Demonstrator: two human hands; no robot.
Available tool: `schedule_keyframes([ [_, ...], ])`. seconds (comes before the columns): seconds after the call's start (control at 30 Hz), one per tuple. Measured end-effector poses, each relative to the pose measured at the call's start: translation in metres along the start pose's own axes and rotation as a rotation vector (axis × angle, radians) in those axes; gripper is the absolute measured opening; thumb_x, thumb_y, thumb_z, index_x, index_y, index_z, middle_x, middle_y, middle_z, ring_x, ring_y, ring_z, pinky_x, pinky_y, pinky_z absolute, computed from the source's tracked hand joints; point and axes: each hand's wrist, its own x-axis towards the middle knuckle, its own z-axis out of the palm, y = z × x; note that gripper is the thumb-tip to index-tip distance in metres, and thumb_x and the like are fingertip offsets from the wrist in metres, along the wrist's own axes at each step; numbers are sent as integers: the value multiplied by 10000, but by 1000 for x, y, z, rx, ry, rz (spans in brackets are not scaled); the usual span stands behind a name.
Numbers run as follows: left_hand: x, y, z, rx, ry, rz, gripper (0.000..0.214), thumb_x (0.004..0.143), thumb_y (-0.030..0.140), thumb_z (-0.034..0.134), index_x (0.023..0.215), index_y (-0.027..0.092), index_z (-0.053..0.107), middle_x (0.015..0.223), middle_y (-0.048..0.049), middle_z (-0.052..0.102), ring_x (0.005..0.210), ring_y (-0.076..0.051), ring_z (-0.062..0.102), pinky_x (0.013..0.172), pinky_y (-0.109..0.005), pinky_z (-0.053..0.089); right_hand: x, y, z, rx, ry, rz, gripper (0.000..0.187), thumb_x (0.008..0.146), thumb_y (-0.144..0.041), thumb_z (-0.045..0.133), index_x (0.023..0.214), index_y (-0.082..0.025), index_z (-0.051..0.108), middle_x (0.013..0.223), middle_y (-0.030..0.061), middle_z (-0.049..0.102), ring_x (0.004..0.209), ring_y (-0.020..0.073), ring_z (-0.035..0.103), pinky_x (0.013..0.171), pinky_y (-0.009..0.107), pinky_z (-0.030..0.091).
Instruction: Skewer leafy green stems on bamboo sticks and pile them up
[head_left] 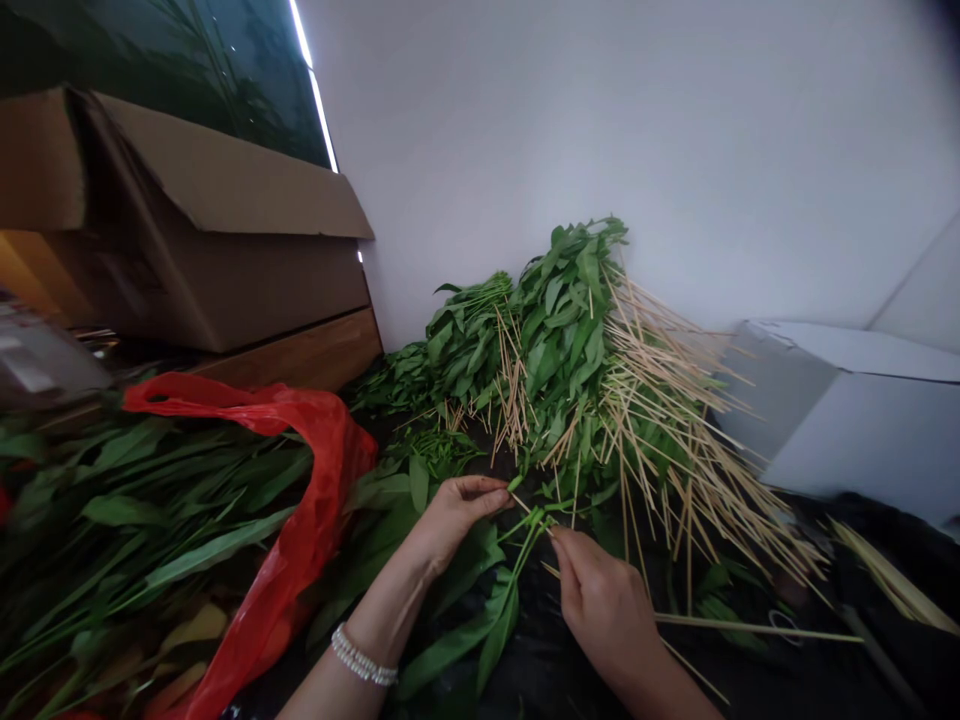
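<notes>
Left hand: the left hand is near centre, thumb and fingertips pinched on the cut stem end of the leafy sprig; a beaded bracelet sits on its wrist.
Right hand: the right hand, just right of the left, is curled shut, fingertips meeting the same stems; it appears to grip a skewer, though the grip itself is hidden by the fingers.
Leafy sprig: between the two hands, its stems up at the fingertips, its long leaves trailing toward the near edge over the black sheet.
Skewer: thin and pale, running out to the right from the right hand, low over the sheet.
Skewered pile: the heap of greens on sticks lies just beyond the hands against the white wall, with the bare stick ends fanning out to the right.
Left side: loose greens with a red plastic bag draped over them.
Far left: a brown cardboard box.
Far right: a white box.
</notes>
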Motion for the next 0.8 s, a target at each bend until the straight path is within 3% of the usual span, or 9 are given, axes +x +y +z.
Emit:
schedule_keyframes([
  [0.17, -2, 3, 2, -44, -26, -41, 360, 533, 322, 856, 801, 120, 727, 744, -69, 724, 691, -135, 633, 732, -246, 452, 0, 0, -1, 23, 2, -10, 288, 914, -150, 325, 997, -165, 600, 821, 42, 670, 720, 147, 661, 634, 223, 467],
  [0.37, -3, 1, 2, 58, -12, -49, 347, 529, 334, 849, 779, 124, 733, 735, -49, 704, 614, -105, 554, 646, -226, 415, -2, 0, 1, 9, -17, -9, 294, 913, -140, 319, 999, -166, 599, 840, 50, 672, 737, 150, 660, 654, 230, 478],
  [0.63, -7, 3, 3, 188, -176, 0, 289, 620, 376, 791, 773, 137, 736, 730, -36, 697, 683, -129, 587, 697, -226, 420, -2, -2, 3, 20, -50, -15, 280, 925, -138, 310, 1021, -163, 572, 806, 40, 653, 753, 154, 643, 677, 242, 437],
  [0.7, -5, 7, -2, 118, -141, 9, 354, 689, 433, 730, 888, 141, 726, 856, -76, 714, 776, -155, 616, 729, -240, 433, -2, -5, 1, 40, -58, -30, 265, 927, -141, 313, 994, -171, 567, 783, 28, 636, 712, 145, 627, 661, 243, 411],
  [0.8, 1, 8, -8, 117, 17, 81, 386, 767, 473, 636, 971, 151, 701, 922, -94, 714, 820, -169, 624, 713, -244, 438, -2, -10, -4, 89, -76, -78, 235, 922, -148, 329, 890, -187, 558, 716, 6, 597, 630, 130, 579, 626, 246, 364],
])
